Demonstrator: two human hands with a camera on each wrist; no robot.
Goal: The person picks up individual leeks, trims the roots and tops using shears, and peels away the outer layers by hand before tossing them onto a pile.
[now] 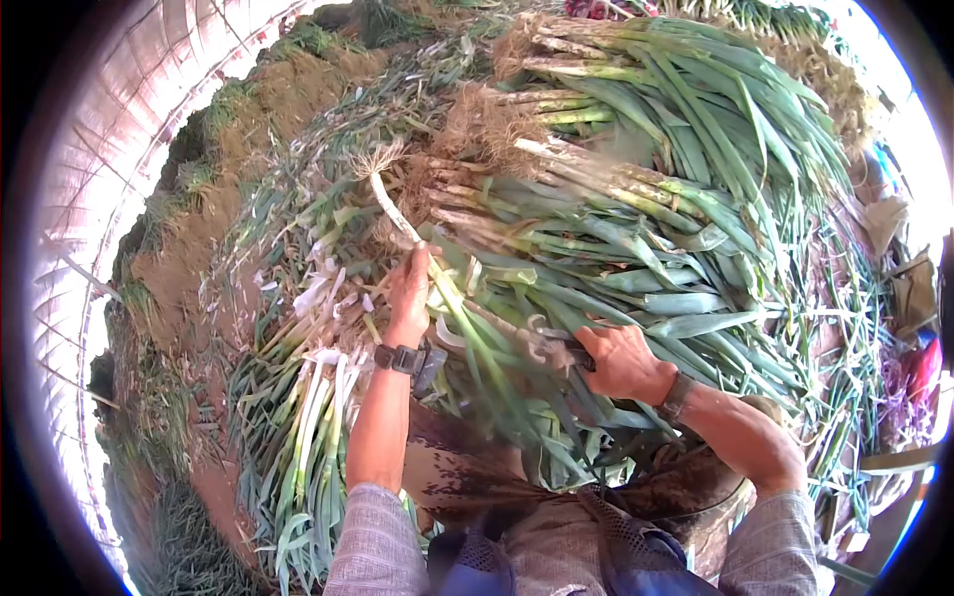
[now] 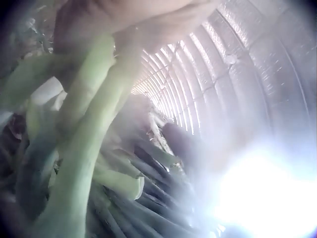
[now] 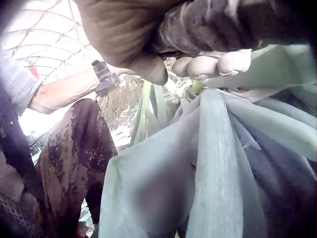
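In the head view, my left hand (image 1: pixel 409 293) grips a single leek (image 1: pixel 396 214) with a pale shaft, its roots pointing up and away and its green leaves trailing towards my lap. The left wrist view shows that hand (image 2: pixel 129 20) at the top, above the green stalk (image 2: pixel 91 134). To the right, my right hand (image 1: pixel 628 365) is over leek leaves, beside a blurred greyish shape (image 1: pixel 547 346). In the right wrist view, the fingers of that hand (image 3: pixel 129 34) curl round a dark, wrapped handle-like object (image 3: pixel 213 25); its far end is hidden.
Large piles of leeks (image 1: pixel 686 119) lie ahead and right, roots towards the left. Another bundle (image 1: pixel 308 437) lies left of my left forearm. Leaf scraps (image 1: pixel 288 189) cover the soil beyond. A curved, ribbed plastic wall (image 1: pixel 99 199) runs along the left. My knees are below the hands.
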